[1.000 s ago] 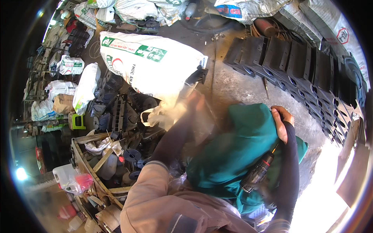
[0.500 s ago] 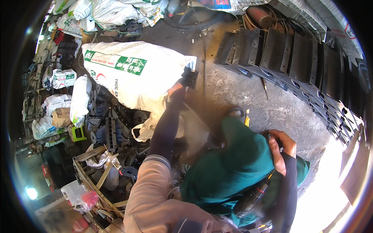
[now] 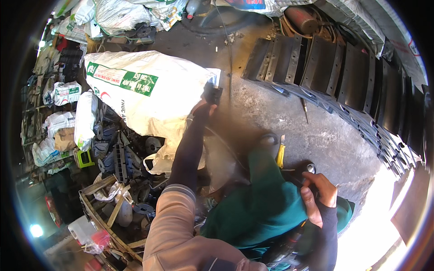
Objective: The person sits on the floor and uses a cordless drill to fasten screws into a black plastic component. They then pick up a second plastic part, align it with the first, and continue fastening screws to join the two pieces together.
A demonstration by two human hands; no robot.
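A dark, blocky metal part is in my left hand, whose fingers close round it, somewhat blurred. It is at the right end of a large white printed sack lying on the floor. My right hand is curled over my green-trousered knee, fingers and thumb close together. What they hold, if anything, I cannot make out. Just beyond those fingers is a small shiny ring-shaped piece. Below my right forearm a dark power drill is partly hidden.
Curved dark metal plates stand in a row at right. A yellow-handled tool and a thin screwdriver-like tool lie on the concrete. To the left are black metal parts and a wooden crate. A red cylinder lies at the back.
The view has shifted slightly, moving the scene left. My left hand still has the dark part at the sack's end. My right hand sits slightly lower, and the shiny ring shows more clearly.
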